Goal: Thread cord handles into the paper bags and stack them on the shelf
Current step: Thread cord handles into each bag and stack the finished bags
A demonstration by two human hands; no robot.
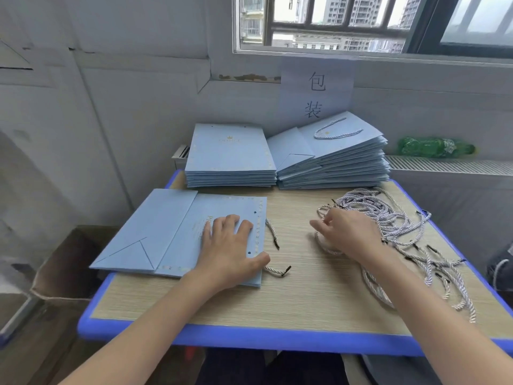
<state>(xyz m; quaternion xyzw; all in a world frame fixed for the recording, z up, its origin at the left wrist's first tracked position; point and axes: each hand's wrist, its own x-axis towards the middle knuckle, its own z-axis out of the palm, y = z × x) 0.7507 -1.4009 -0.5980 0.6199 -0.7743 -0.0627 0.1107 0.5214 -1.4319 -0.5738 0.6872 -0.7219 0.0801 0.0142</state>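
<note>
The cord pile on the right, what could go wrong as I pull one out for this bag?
The cord pile is tangled, so the right hand may drag several cords along or off the table edge. The left hand lies flat on the bag; a hard tug could shift the bag's already threaded cord.

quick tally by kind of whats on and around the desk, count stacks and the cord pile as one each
Stacks of blue paper bags: 2 (left stack, right stack)
Single flat paper bag under the left hand: 1
Pile of cord handles at the right hand: 1
Green plastic bottle: 1
Paper sign: 1
Total: 6
</note>
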